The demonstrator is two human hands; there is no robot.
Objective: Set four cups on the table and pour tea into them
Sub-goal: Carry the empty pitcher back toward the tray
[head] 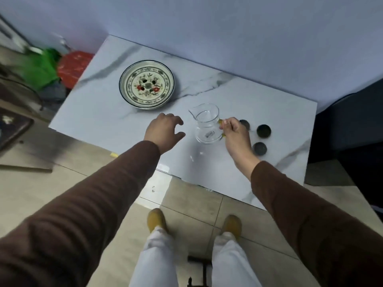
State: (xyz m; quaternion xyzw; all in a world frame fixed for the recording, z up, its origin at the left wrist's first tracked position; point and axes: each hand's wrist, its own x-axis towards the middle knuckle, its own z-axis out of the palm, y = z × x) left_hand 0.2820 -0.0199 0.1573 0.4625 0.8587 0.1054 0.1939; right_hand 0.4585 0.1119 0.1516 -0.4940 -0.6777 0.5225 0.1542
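A clear glass pitcher (pixel 207 125) stands upright near the middle of the marble table (pixel 99 112), spout pointing left. My right hand (pixel 235 133) is shut on its yellowish handle. Three small dark cups lie to the right of that hand: one (pixel 245 123) partly hidden behind my fingers, one (pixel 263 131) further right, one (pixel 259 149) nearer the front edge. My left hand (pixel 163 131) hovers just left of the pitcher, fingers spread and holding nothing.
A patterned ceramic dish (pixel 147 84) sits at the back left of the table. Green and red bags (pixel 56 67) lie on the floor to the left. A dark cabinet (pixel 352 125) stands to the right. My feet are on the tiled floor below the table's front edge.
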